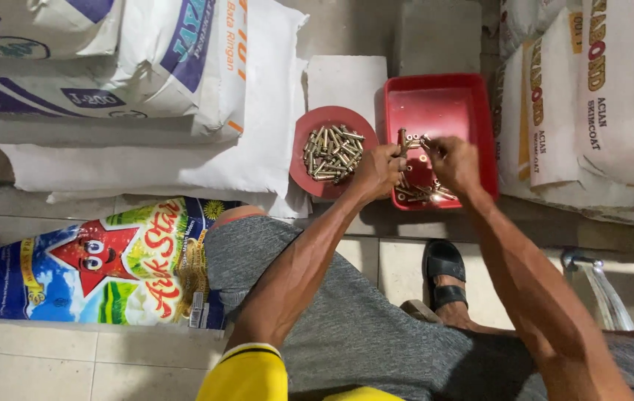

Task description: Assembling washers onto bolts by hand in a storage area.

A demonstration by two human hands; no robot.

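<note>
Far left: colourful sack flat on the tiled floor, beside the knee. Above it, white sacks stacked, printed faces up.

Centre: round red dish resting on the pale slab and sack edge. Heaped with brass pieces, short cylinders, lying every way. Looks like the done pile, judging by its fullness; cannot be sure which way the sorting runs.

Just right of the dish: left hand, fingers curled tight round an upright brass piece at the tray's left wall. Closed grip, thumb side up.

Red tray, rectangular, touching the dish. Upper half bare. Small cluster of loose pieces at the lower end, under and between the two hands. Far fewer here than in the dish.

Right hand over the tray, fingertips pinched on something small and brassy at its upper edge; exact piece hard to make out. Hands near each other, almost meeting above the tray.

Judgement: work well along if the tray is the supply, with a handful left and most already in the dish.

Below: black sandal on the floor. Far right: more white sacks leaning, clear plastic item at the lower edge.
</note>
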